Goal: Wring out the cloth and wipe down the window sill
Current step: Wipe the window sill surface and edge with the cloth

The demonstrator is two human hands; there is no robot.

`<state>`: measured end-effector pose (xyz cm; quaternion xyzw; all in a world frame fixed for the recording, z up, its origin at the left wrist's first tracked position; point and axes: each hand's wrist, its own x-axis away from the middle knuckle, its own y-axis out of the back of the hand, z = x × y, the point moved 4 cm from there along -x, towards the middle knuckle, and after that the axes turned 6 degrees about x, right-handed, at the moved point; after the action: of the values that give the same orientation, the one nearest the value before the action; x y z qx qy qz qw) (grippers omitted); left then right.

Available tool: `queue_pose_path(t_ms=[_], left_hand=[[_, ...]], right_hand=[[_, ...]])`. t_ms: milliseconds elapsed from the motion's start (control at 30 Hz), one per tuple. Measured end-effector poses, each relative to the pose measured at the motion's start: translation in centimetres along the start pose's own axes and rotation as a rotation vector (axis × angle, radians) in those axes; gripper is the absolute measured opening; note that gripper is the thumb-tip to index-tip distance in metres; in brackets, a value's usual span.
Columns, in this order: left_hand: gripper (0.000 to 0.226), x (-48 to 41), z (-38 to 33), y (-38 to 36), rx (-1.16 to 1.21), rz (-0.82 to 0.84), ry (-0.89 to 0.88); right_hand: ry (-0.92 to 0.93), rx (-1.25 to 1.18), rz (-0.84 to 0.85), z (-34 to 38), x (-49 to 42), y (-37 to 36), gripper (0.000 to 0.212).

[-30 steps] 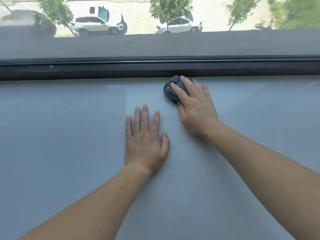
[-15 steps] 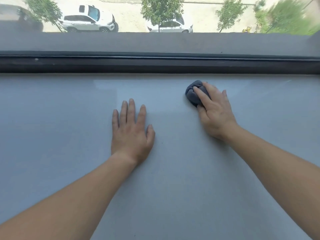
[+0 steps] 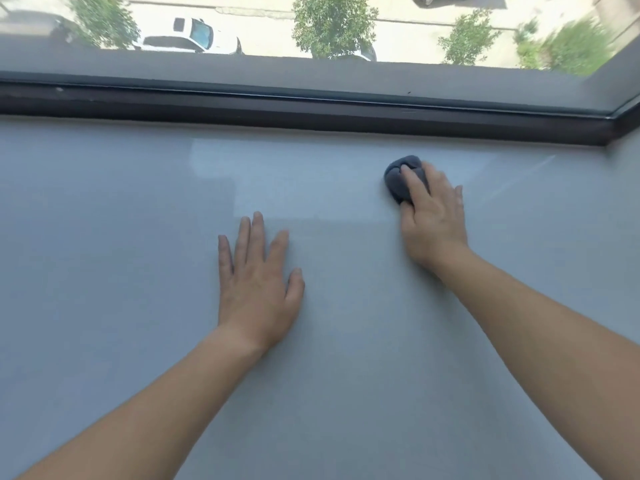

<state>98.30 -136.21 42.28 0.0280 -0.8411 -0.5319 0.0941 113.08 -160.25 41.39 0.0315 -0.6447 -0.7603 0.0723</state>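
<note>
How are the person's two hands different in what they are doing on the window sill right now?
The left hand lies flat and empty, fingers spread; the right hand presses down on a balled-up dark cloth. The left hand sits nearer the person; the right hand reaches closer to the window frame. Both rest on the grey window sill.

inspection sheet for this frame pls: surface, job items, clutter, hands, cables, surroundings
Surface: pale grey window sill, glossy, faint streaks near the far right.
Job's things: dark grey cloth, balled up, on the sill near the window frame.
Clutter: nothing seen.
Hands: right hand pressing on the cloth, fingers over it; left hand flat on the sill, empty.
Cables: nothing seen.
Surroundings: outside, far below, a white car and trees.
</note>
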Motion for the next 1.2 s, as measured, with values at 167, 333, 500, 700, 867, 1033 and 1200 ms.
queue_pose_path(t_ms=[167, 333, 500, 700, 867, 1033, 1200], left_hand=[[0.075, 4.5, -1.9, -2.7, -0.041, 0.048, 0.031], [0.072, 4.6, -2.1, -3.3, -0.138, 0.016, 0.043], [0.071, 4.6, -2.0, -3.7, -0.141, -0.01, 0.035], [0.072, 4.5, -2.1, -3.5, -0.157, -0.009, 0.049], [0.073, 4.5, -2.1, -3.5, -0.161, -0.003, 0.056], [0.073, 4.7, -1.9, -3.6, -0.17, -0.001, 0.061], [0.071, 4.6, -1.8, -3.8, -0.156, -0.011, 0.063]], right_hand=[[-0.069, -0.038, -0.044, 2.2, 2.5, -0.6, 0.056], [0.384, -0.018, 0.077, 3.8, 8.2, -1.6, 0.057], [-0.024, -0.063, -0.018, -2.0, 1.9, 0.5, 0.056], [0.394, -0.057, 0.029, 3.8, 10.8, -1.4, 0.065], [0.342, -0.019, 0.041, 0.7, 9.7, -0.9, 0.061], [-0.018, -0.111, -0.045, -0.7, 9.5, -0.2, 0.059], [0.42, -0.048, 0.063, 2.2, 16.8, -1.5, 0.064]])
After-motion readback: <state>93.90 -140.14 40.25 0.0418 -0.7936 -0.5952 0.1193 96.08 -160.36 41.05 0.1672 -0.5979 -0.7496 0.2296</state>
